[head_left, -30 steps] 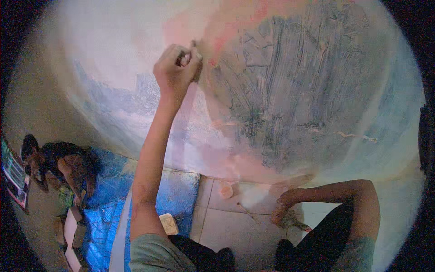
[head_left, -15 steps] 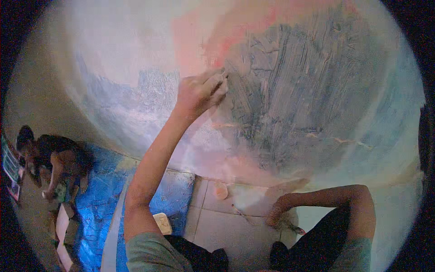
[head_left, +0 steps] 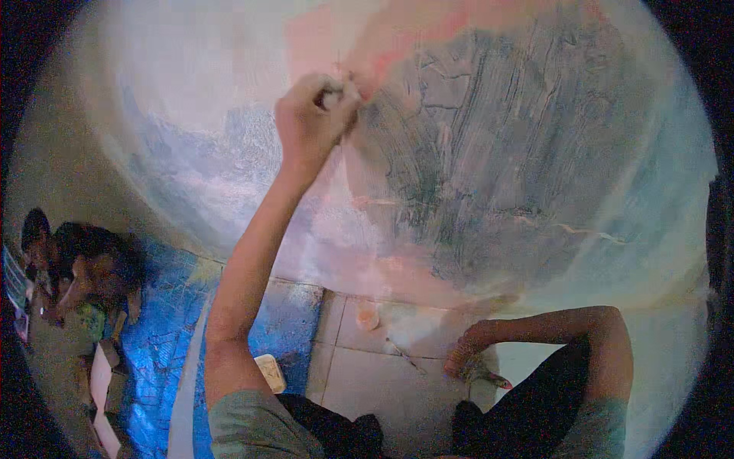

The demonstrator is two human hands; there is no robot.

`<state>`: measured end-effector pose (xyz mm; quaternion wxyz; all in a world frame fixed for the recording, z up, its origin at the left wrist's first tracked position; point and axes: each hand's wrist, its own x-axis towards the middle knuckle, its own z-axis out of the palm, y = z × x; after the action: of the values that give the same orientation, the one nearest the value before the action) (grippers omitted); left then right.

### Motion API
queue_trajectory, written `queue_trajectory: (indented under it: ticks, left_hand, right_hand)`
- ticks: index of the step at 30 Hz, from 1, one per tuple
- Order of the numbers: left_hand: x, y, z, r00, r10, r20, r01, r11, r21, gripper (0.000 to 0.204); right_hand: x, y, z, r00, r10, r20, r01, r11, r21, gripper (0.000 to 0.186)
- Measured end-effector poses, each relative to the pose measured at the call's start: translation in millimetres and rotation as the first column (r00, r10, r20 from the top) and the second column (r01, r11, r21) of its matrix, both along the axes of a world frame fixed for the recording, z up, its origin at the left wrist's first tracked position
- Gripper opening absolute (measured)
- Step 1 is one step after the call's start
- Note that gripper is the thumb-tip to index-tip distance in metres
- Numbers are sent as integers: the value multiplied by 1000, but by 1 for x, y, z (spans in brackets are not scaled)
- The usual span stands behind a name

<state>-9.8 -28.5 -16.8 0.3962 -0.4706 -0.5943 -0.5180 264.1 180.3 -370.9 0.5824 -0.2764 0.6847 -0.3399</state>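
Note:
My left hand (head_left: 319, 115) is raised against a painted wall (head_left: 489, 153) streaked with grey, pink and pale blue. Its thumb and fingers are pinched together at the edge between a pink patch and the grey brushwork; whatever they hold is too blurred to make out. Low on the right, beside my knee, my right hand (head_left: 468, 350) is closed round a slim object (head_left: 497, 379) with a reddish tip, whose kind I cannot tell. A thin paintbrush-like stick (head_left: 405, 356) lies on the tiles left of that hand, near a small peach-coloured cup (head_left: 368, 317).
Pale floor tiles (head_left: 348, 382) meet the wall's foot. A blue sheet (head_left: 164, 344) covers the floor on the left, with a cream rectangular tray (head_left: 270, 373) on it by my left elbow. Another person (head_left: 92, 268) crouches at the far left beside a folded pale strip (head_left: 107, 382).
My left hand has moved up and to the left along the wall. The right hand keeps its place. At the far left the other person's arm and posture have shifted slightly.

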Motion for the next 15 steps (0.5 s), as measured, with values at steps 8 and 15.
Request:
queue_trajectory:
  ticks: [8,15]
  left_hand:
    - [3,3,-38,899,-124,-420,7,963,-269,14]
    - [-19,-14,-9,963,163,-216,-181,981,-64,14]
  right_hand:
    - [8,22,-38,991,-88,-105,107,975,193,36]
    - [3,14,-6,991,-90,-95,111,964,242,37]
